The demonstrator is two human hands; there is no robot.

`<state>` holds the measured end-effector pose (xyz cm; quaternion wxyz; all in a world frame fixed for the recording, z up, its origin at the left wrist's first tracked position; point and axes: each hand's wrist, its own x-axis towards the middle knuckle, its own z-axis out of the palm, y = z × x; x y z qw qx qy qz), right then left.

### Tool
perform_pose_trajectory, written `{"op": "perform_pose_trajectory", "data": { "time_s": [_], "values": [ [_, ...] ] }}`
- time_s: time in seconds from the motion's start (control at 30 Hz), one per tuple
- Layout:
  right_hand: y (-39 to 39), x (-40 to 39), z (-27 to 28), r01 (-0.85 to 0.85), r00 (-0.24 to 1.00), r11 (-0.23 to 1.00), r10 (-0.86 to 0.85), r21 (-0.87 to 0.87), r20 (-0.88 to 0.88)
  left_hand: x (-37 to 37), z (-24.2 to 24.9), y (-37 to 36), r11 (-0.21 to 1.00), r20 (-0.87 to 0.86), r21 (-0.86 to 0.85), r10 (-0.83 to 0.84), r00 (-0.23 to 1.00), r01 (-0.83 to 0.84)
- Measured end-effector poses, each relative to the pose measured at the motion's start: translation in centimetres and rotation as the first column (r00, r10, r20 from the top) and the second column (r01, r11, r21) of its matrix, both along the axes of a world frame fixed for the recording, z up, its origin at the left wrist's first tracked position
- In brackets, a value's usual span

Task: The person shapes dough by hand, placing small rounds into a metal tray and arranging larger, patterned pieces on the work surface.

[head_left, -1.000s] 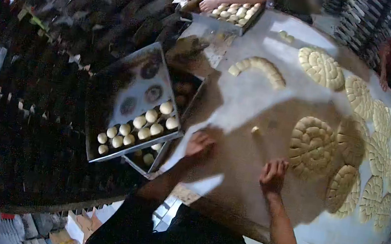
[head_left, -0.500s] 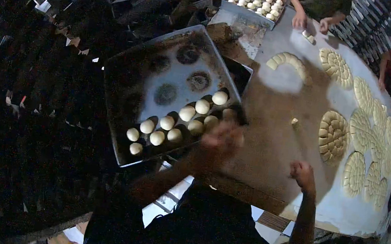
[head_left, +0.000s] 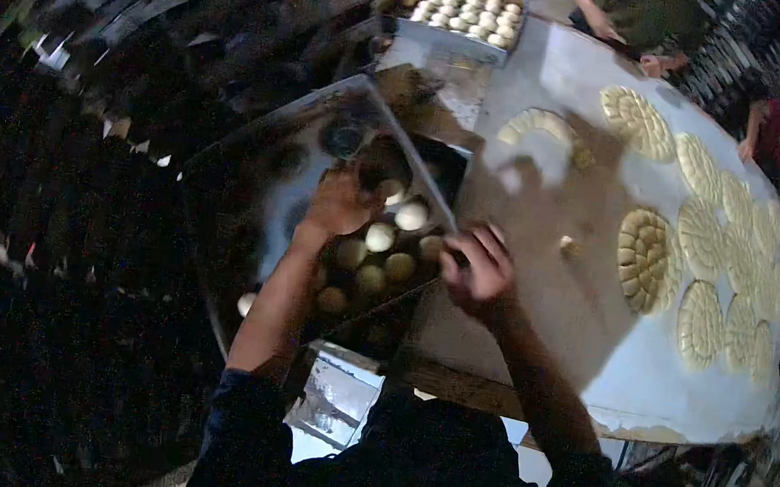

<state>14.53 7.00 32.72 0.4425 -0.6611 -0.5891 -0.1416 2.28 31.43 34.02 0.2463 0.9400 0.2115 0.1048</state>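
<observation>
My left hand reaches over the dark baking tray, its fingers bent around a pale dough ball that they partly cover. Rows of round dough balls lie along the tray's near right side, several of them in shadow. My right hand is at the tray's right rim, above the table edge, with its fingers curled in. Whatever it may hold is hidden. A small dough piece sits on the table to the right of that hand.
Flat rounds of scored dough cover the right side of the table. A curved dough strip lies farther back. Beyond it stands another tray full of dough balls. Two other people are at the far and right table edges.
My left hand has moved up and left, farther over the tray. My right hand has come left from the table to the tray's rim. The whole view has shifted slightly.
</observation>
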Motion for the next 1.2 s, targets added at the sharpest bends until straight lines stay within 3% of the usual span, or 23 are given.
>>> {"op": "perform_pose_trajectory", "data": {
  "time_s": [0.03,0.1,0.13,0.17,0.23,0.27,0.3,0.4,0.5,0.53,0.6,0.7,0.8,0.83,0.87,0.93,0.97,1.03,1.1,1.13,1.2],
  "values": [
    [-4.1,0.6,-1.5,0.144,0.988,0.989,-0.146,0.031,0.053,1.8,1.9,-1.6,0.996,0.088,0.072,0.055,0.995,-0.061],
    [-11.6,2.8,-5.0,0.257,0.960,0.953,-0.270,-0.158,-0.072,7.0,4.3,-5.5,0.996,0.221,0.081,0.009,0.975,-0.028],
    [-15.0,3.9,-7.8,0.325,0.938,0.923,-0.343,-0.206,-0.056,10.8,3.3,-6.4,0.969,0.369,0.230,-0.169,0.914,0.087],
    [-18.0,5.1,-10.4,0.386,0.913,0.890,-0.406,-0.243,-0.035,14.6,2.9,-7.7,0.977,0.261,-0.119,-0.141,0.955,0.177],
    [-24.3,7.1,-13.1,0.411,0.893,0.848,-0.448,-0.335,-0.039,22.6,0.5,-8.6,0.939,0.170,-0.291,-0.135,0.976,0.181],
    [-27.6,8.0,-16.6,0.481,0.858,0.817,-0.513,-0.317,-0.020,27.4,-3.5,-5.8,0.947,0.250,-0.126,-0.259,0.933,0.297],
    [-30.4,8.6,-19.5,0.551,0.815,0.778,-0.579,-0.302,-0.005,31.2,-6.4,-4.2,0.961,0.202,-0.075,-0.248,0.947,0.267],
    [-35.8,8.8,-18.3,0.555,0.820,0.718,-0.557,-0.420,0.132,37.6,-14.1,-0.9,0.997,-0.046,-0.077,0.012,0.999,-0.016],
    [-37.6,9.6,-14.9,0.564,0.746,0.766,-0.633,-0.308,-0.207,39.7,-19.6,-1.2,0.966,-0.142,-0.111,0.216,0.966,-0.232],
    [-37.9,10.1,-14.7,0.621,0.730,0.738,-0.667,-0.264,-0.149,40.0,-21.1,-1.8,0.952,-0.142,-0.129,0.260,0.955,-0.278],
    [-37.1,10.1,-14.6,0.706,0.690,0.688,-0.722,-0.171,-0.056,39.8,-23.9,-2.5,0.926,-0.121,-0.151,0.330,0.936,-0.346],
    [-36.1,10.9,-14.5,0.675,0.634,0.683,-0.731,-0.280,-0.253,38.3,-33.9,1.4,0.904,-0.013,-0.278,0.336,0.942,-0.326],
    [-35.6,12.1,-13.7,0.614,0.669,0.735,-0.678,-0.289,-0.304,30.7,-28.1,-9.4,0.915,-0.036,-0.251,0.317,0.948,-0.315],
    [-35.5,12.3,-13.9,0.640,0.648,0.706,-0.708,-0.303,-0.280,26.7,-23.7,-13.9,0.808,0.346,-0.589,0.220,0.912,0.028],
    [-35.2,12.6,-14.4,0.667,0.626,0.674,-0.738,-0.316,-0.254,23.7,-19.0,-18.4,0.466,0.258,-0.879,0.285,0.923,0.102],
    [-34.3,13.2,-14.5,0.690,0.592,0.643,-0.766,-0.332,-0.252,19.9,-23.3,-21.2,0.183,0.304,-0.951,0.413,0.859,0.249],
    [-33.6,13.1,-14.3,0.683,0.580,0.644,-0.765,-0.344,-0.280,17.8,-22.7,-23.5,0.131,0.374,-0.927,0.358,0.856,0.350],
    [-31.1,12.0,-13.2,0.522,0.676,0.804,-0.593,-0.284,-0.437,13.6,-19.8,-28.7,0.086,0.418,-0.906,0.323,0.849,0.414],
    [-26.4,8.1,-10.4,0.201,0.663,0.950,-0.312,-0.240,-0.680,11.2,-19.3,-31.6,0.138,0.436,-0.900,0.301,0.848,0.414],
    [-24.0,6.1,-11.8,0.180,0.678,0.970,-0.241,-0.161,-0.694,10.1,-19.7,-32.5,0.177,0.475,-0.879,0.264,0.839,0.442],
    [-20.5,2.5,-12.4,0.221,0.648,0.963,-0.263,-0.154,-0.715,8.3,-18.3,-32.7,0.125,0.449,-0.893,0.258,0.855,0.432]
  ]
}}
